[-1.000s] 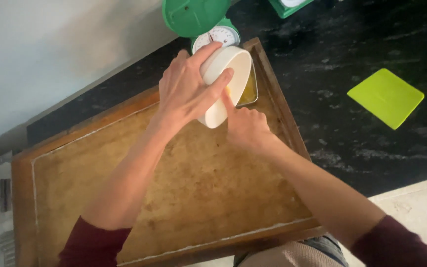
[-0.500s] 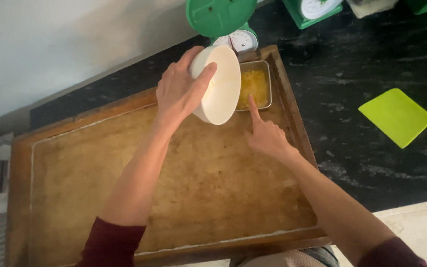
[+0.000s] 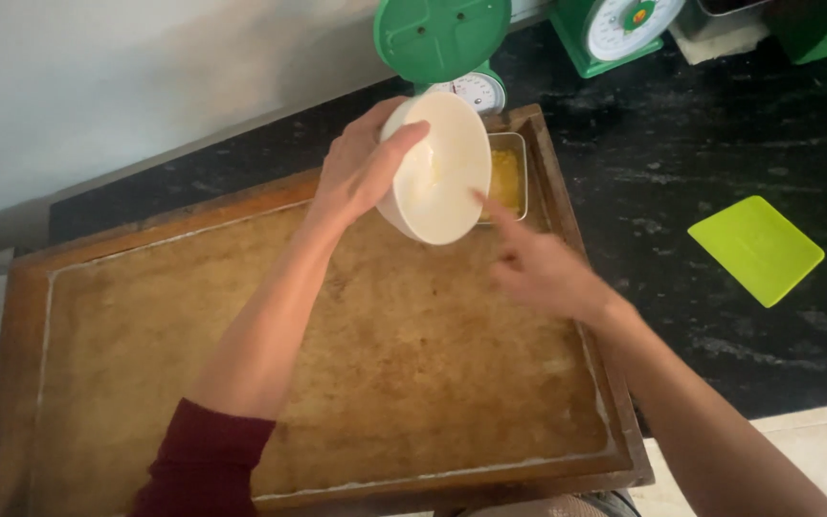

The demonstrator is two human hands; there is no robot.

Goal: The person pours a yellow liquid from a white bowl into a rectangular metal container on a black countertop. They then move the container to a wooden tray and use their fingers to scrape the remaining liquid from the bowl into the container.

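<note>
Bowl first: a round white ceramic bowl is tipped steeply on its side, its mouth turned toward a small rectangular metal tin of yellow contents at the far right corner of the large worn wooden board, as if angled so its contents can run into that tin. The left hand clamps the bowl's rim and back, thumb over the edge. The right hand holds nothing, blurred, one finger reaching toward the bowl's inside. Beyond the board's far edge stands a green kitchen scale with round platform; a second green scale sits further right. A lime-green flat square scraper lies on the black stone counter.
</note>
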